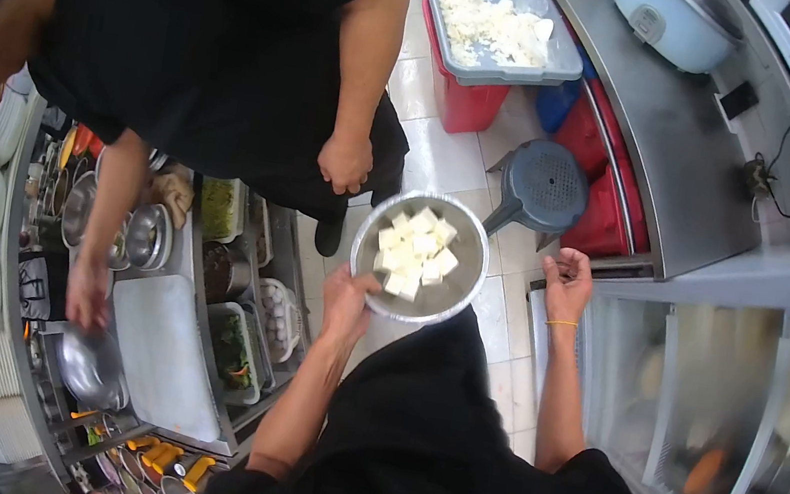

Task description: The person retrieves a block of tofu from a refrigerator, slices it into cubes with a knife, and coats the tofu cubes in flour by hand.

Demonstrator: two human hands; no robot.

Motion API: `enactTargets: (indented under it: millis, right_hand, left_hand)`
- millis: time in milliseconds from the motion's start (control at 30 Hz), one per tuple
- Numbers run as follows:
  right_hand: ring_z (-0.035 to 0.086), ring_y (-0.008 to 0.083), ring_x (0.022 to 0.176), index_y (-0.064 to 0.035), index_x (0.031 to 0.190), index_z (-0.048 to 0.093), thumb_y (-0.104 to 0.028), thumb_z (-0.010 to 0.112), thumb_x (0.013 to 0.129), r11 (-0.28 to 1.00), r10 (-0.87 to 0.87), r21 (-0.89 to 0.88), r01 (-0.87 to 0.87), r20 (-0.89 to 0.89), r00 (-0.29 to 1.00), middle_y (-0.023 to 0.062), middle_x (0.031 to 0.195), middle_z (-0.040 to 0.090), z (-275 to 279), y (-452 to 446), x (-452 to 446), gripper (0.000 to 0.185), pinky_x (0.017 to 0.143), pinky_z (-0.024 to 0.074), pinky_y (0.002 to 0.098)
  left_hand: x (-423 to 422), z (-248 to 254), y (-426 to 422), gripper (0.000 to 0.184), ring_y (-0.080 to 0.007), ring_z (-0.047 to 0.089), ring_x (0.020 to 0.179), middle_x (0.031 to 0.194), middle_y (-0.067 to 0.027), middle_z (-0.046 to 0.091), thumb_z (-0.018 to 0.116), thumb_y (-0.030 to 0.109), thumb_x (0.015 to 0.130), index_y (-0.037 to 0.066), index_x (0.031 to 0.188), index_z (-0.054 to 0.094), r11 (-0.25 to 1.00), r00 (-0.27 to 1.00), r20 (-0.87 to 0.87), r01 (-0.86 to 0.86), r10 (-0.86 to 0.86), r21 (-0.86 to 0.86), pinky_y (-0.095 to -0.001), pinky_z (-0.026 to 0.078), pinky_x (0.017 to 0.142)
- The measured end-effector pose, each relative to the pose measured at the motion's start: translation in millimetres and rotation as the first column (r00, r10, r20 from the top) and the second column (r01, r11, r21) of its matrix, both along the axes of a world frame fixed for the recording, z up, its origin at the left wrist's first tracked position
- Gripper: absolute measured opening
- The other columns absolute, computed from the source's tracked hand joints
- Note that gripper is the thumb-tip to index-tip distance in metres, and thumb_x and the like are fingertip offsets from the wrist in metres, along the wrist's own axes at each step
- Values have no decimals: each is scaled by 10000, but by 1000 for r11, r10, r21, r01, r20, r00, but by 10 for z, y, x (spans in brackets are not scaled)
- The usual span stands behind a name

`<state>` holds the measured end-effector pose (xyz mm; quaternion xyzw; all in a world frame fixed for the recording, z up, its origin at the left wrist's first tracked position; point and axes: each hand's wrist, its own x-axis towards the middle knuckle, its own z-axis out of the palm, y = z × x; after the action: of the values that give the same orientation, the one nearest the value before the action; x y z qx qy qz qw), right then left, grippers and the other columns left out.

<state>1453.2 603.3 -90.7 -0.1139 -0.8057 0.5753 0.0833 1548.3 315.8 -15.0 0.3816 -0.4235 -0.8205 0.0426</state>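
A round metal bowl (453, 301) is held at its left rim by my left hand (345, 306), the thumb over the edge. White cubes (418, 250) lie piled inside it. My right hand (567, 281) hangs apart from the bowl, to its right, with its fingers curled loosely and a thin yellow band at the wrist; nothing shows between the fingers. Just above it stands a grey plastic stool (545, 182).
Two co-workers' arms and dark clothing (212, 39) fill the upper left. A white cutting board (163, 351) and metal bowls lie on the left counter. A glass-fronted fridge (620, 370) is at right. A grey tray (562, 63) of white food sits on a red bin.
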Motion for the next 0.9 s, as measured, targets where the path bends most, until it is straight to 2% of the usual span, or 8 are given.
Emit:
enactTargets:
  millis: [167, 267, 367, 500, 633, 700, 833, 900]
  right_hand:
    - [539, 78, 748, -51, 941, 594, -89, 641, 787, 966, 220, -174, -194, 151, 964, 14, 856, 586, 131, 241, -620, 165, 647, 444, 216]
    - [561, 101, 747, -37, 1092, 554, -175, 680, 768, 726, 550, -622, -294, 268, 791, 51, 941, 599, 594, -49, -937, 375, 662, 465, 246]
    - [569, 118, 739, 8, 1066, 566, -164, 668, 742, 644, 735, -508, -572, 205, 647, 77, 911, 617, 498, -158, -1257, 381, 661, 467, 262]
    - [573, 132, 718, 48, 992, 589, -104, 615, 712, 769, 627, -387, -509, 300, 719, 93, 851, 631, 417, -115, -1516, 319, 642, 461, 272]
    - [578, 155, 729, 85, 931, 583, -91, 582, 676, 874, 475, -314, -371, 387, 791, 137, 840, 629, 337, -234, -1653, 310, 623, 451, 287]
    - [583, 189, 763, 133, 948, 549, -133, 599, 673, 986, 168, -95, -139, 537, 827, 191, 896, 614, 182, -383, -1684, 386, 646, 455, 305]
    - [559, 181, 860, 40, 877, 640, -144, 572, 711, 983, 129, -182, -34, 540, 832, 143, 930, 623, 32, -677, -1852, 258, 736, 426, 306]
    - [534, 152, 959, 44, 1027, 594, -186, 556, 795, 931, 350, -279, -237, 491, 798, 115, 1060, 599, 207, -617, -2079, 328, 792, 427, 288]
  left_hand:
    - [-908, -110, 239, 320, -175, 582, 652, 821, -128, 613, 473, -130, 593, -82, 900, 548, 1000, 999, -41, 9, -8, 9, -272, 478, 612]
    - [-1252, -144, 389, 325, -152, 588, 654, 819, -116, 629, 476, -127, 591, -75, 896, 575, 999, 997, -67, 41, -40, 11, -255, 475, 612]
    - [-1570, -139, 518, 241, -146, 581, 664, 746, -86, 614, 487, -105, 624, -54, 838, 585, 962, 974, -48, 208, -220, -179, -244, 480, 637]
    - [-1855, -109, 538, 212, -135, 582, 620, 746, -95, 607, 546, -34, 680, -52, 889, 577, 927, 943, -108, 283, -316, -244, -243, 470, 529]
    - [-2168, -25, 423, 542, -162, 563, 467, 730, -136, 579, 561, 145, 775, -80, 1194, 301, 752, 792, 150, 609, -592, -253, -243, 388, 334]
    - [-2319, 64, 373, 546, -174, 579, 482, 766, -149, 582, 544, 141, 787, -78, 1206, 270, 731, 729, 117, 681, -674, -34, -244, 407, 340]
    - [-2682, -35, 250, 401, -176, 581, 480, 767, -154, 592, 499, 130, 811, -83, 1133, 390, 742, 741, 58, 671, -669, -17, -243, 422, 345]
    - [-2848, -57, 164, 315, -182, 577, 472, 701, -151, 589, 485, 94, 790, -97, 1039, 473, 773, 775, 66, 632, -628, -60, -250, 429, 348]
